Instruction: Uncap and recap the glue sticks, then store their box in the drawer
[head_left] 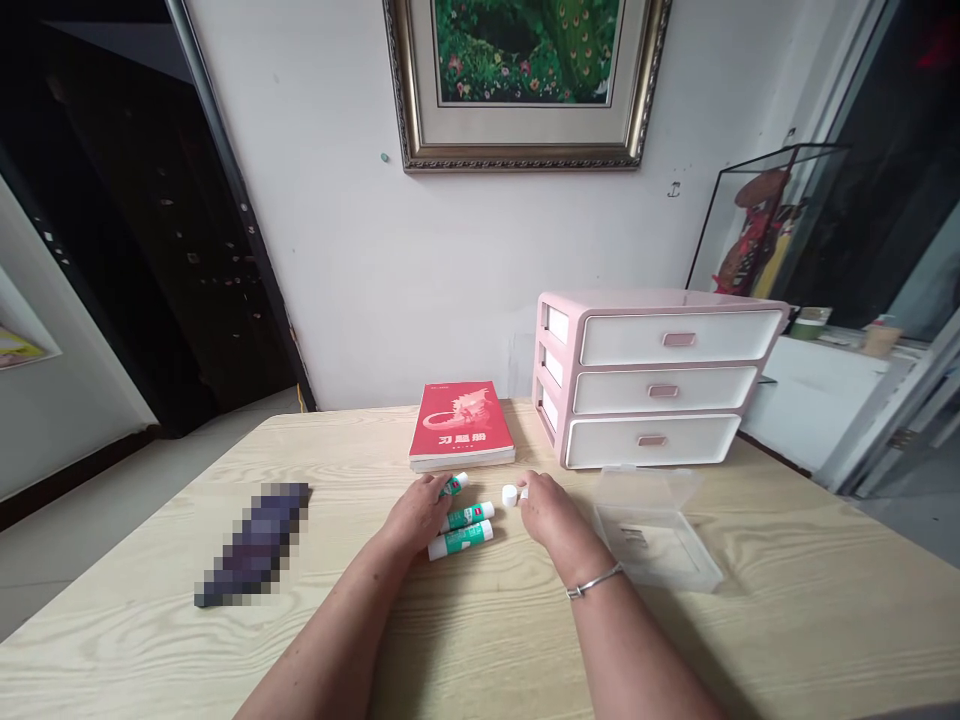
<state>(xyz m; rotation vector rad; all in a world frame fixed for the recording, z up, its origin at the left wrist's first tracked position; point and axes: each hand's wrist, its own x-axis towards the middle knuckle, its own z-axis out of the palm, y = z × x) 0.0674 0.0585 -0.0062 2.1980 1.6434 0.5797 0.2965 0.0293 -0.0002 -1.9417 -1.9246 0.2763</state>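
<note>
My left hand is closed around the farthest green-and-white glue stick, whose white end points right. Two more glue sticks lie on the table, a middle one right by my fingers and a nearer one below it. My right hand, with a silver bracelet at the wrist, has its fingertips closed on a small white cap, partly hidden by the fingers. Just left of it a second white cap rests on the table.
Behind the glue sticks lies a red book. A pink-and-white drawer unit stands at the back right. An open clear plastic box sits right of my right hand. A dark pixelated object lies at left on the wooden table.
</note>
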